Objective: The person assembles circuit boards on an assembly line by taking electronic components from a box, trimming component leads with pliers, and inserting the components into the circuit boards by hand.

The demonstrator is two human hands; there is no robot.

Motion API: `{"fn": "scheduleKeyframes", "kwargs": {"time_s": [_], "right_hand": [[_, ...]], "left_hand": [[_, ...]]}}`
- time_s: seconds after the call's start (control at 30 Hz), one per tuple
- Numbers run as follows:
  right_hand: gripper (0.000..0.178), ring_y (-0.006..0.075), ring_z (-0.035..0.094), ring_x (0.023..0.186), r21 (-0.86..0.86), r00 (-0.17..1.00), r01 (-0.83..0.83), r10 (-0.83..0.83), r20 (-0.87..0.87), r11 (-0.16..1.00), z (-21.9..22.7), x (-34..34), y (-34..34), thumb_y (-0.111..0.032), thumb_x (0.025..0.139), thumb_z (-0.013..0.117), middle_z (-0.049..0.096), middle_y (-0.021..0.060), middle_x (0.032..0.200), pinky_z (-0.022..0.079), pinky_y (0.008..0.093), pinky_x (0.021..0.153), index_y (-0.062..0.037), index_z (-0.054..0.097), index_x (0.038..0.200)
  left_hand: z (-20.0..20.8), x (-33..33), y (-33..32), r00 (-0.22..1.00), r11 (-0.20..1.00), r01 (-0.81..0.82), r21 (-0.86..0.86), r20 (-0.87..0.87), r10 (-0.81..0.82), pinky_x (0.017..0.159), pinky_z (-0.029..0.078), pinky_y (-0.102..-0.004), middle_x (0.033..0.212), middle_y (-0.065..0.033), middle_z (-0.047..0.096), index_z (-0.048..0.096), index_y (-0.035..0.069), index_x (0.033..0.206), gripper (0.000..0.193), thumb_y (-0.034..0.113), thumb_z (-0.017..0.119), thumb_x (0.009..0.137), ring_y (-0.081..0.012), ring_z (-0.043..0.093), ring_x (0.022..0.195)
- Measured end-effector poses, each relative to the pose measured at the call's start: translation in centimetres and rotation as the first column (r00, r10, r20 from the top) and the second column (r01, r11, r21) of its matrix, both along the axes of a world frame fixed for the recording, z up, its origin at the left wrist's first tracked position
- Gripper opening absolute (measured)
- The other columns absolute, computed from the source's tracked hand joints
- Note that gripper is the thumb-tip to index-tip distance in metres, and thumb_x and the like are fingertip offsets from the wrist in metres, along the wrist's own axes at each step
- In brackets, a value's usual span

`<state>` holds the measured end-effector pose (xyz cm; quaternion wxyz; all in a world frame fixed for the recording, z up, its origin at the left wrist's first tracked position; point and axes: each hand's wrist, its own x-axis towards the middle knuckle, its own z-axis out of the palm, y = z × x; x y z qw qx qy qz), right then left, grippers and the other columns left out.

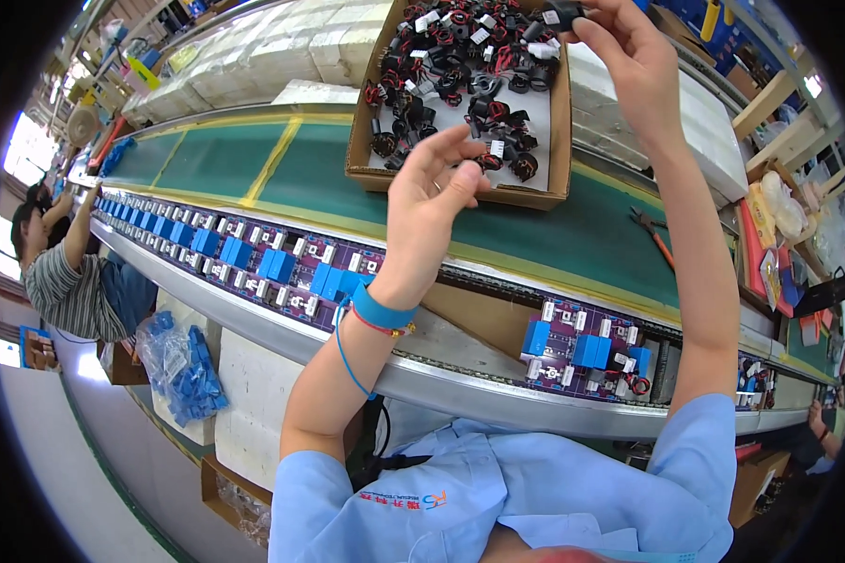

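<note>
A shallow cardboard box (561,178) holds many small black components (451,61) with red and black wires and white labels. At its upper right corner, my right hand (634,70) pinches one black wired component (558,17) between thumb and fingers. My left hand (432,192) hovers over the box's near left part, thumb and half-curled fingers apart, appearing to hold nothing. Around my left wrist is a blue strap (382,310) with a cord. Below my arms, a purple circuit board (563,352) with blue and white blocks sits on the metal rail; red-black wires lie at its right end.
A row of similar boards (216,249) runs left along the rail (253,328). Pliers (652,235) lie on the green belt (329,174) at right. White foam blocks (291,52) line the back. Another person (84,281) works at far left, near a bag of blue parts (192,371).
</note>
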<state>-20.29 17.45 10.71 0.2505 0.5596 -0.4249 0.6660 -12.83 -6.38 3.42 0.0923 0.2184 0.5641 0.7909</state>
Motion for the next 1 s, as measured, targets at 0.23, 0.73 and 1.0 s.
{"fn": "scheduleKeyframes", "kwargs": {"time_s": [0.23,0.73,1.0], "right_hand": [[0.034,0.0131,0.058,0.1,0.533,0.795,0.496,-0.606,0.04,0.686,1.0,11.4,-2.4,0.014,0.085,0.054,0.059,0.0063,0.114,0.047,0.0254,0.087,-0.002,0.062,0.114],[0.047,0.0109,0.058,0.091,0.673,0.5,0.152,-0.644,0.579,0.724,-0.3,21.4,-1.4,-0.019,0.083,0.073,0.06,0.007,0.104,0.048,0.0257,0.077,-0.0004,0.058,0.124],[0.043,0.025,0.061,0.085,0.92,0.555,0.347,-0.831,-0.043,0.184,-0.9,24.2,-1.3,-0.005,0.066,0.077,0.061,0.0096,0.091,0.048,0.0328,0.073,-0.0011,0.066,0.107]], "left_hand": [[2.2,-1.0,-2.1,0.902,0.96,-0.254,0.113,-0.329,0.278,0.084,0.044,-0.0217,0.116,-0.0056,0.063,0.057,0.0,0.126,0.032,0.018,0.054,0.099,-0.0087,0.057,0.096],[6.2,6.2,1.0,0.901,0.795,0.332,-0.508,-0.08,-0.427,0.077,0.047,-0.0241,0.082,-0.0006,0.06,0.06,-0.002,0.085,0.007,0.004,0.064,0.085,-0.0077,0.056,0.082],[4.7,7.9,3.2,0.817,0.69,0.134,-0.711,-0.316,-0.483,0.074,0.047,-0.0247,0.079,-0.0016,0.058,0.056,-0.002,0.08,0.014,0.001,0.07,0.078,-0.0077,0.055,0.078]]}}
